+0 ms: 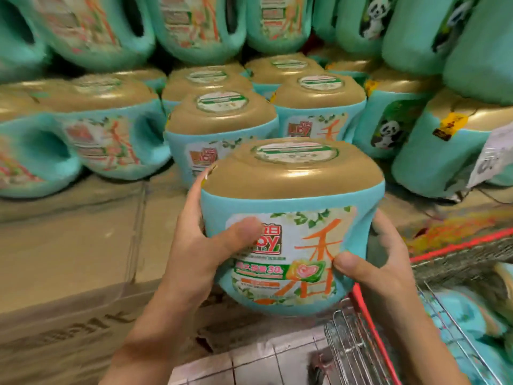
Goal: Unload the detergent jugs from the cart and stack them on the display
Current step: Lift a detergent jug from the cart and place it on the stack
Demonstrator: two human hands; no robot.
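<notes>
Head view. Item: teal detergent jug (291, 218), gold lid up, held in the air over the near edge of the cardboard cartons (69, 245), just before the front display jug (222, 129). Left hand (200, 254) and right hand (374, 262) clasp its sides, fingers (194, 195) curled round, thumbs on the label. Advice: keep level, set down square, label outward. Wire cart (366, 315) at right.

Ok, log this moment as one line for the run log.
left hand: grips detergent jug | right hand: grips same jug | jug: upright, over cardboard boxes, facing display jugs | cart: lower right
</notes>
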